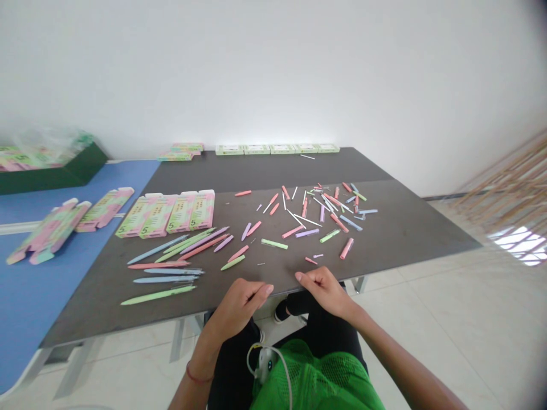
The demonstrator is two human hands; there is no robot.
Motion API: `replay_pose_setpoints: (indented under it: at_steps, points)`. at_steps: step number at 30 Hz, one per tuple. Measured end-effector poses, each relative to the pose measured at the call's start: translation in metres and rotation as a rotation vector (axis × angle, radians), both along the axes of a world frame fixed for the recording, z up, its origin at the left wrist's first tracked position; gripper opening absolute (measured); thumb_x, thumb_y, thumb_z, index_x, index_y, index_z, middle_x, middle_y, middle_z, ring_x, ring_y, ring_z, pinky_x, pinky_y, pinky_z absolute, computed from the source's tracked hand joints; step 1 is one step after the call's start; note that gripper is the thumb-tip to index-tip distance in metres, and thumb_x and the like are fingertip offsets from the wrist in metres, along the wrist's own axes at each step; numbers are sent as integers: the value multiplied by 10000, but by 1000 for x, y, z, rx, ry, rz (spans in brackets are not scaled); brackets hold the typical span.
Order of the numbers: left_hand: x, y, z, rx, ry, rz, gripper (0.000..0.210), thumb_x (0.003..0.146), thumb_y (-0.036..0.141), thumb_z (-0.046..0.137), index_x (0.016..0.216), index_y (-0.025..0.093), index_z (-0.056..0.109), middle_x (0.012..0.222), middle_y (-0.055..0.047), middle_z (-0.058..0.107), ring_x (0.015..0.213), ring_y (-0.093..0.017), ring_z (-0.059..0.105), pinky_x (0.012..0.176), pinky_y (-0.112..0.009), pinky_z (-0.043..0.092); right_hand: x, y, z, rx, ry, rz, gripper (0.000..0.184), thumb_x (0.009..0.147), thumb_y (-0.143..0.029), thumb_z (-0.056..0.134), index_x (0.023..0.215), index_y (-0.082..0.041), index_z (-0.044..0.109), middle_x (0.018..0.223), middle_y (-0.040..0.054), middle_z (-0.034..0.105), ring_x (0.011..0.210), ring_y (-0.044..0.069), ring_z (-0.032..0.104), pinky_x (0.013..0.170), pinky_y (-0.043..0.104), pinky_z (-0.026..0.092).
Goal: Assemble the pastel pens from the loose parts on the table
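Note:
My left hand (241, 304) rests at the table's front edge, its fingers curled in and its thumb lying along the top. To its right, my right hand (328, 291) rests on the same edge, also curled, with the thumb pointing left. Neither holds anything that I can see. Just beyond them lie a tiny spring (261, 263), a small red pen part (311, 261) and a green barrel piece (233, 262). Farther off are scattered pen barrels, such as a light green one (274, 244), and white refills (306, 219). Whole-looking pens, including a green pen (159, 295), lie to the left.
Several flat pen boxes (182, 212) lie on the dark table (256, 171) at left. White-green boxes (256, 149) line the back by the wall. A blue table (21, 307) adjoins at left, bearing opened boxes (105, 209) and a dark green bin (85, 165).

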State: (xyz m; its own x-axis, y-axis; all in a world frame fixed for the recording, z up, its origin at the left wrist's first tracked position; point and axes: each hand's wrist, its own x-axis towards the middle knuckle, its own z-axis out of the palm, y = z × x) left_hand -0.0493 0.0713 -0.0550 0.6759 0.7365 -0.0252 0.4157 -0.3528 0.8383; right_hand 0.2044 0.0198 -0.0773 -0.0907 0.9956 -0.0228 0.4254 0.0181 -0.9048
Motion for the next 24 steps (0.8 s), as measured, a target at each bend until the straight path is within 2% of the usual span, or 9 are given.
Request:
replay_pose_setpoints:
  at_steps: [24]
  points:
    - [-1,1,-4,20,-4,-10,533,1079,464,399,620,196,346,575,59,292,562,-107,340,609,-311,197,1,0,-4,-16,8,11,637,1046,-614,471,614,-230,204,611,-54,174,562,93,173,535,308,160]
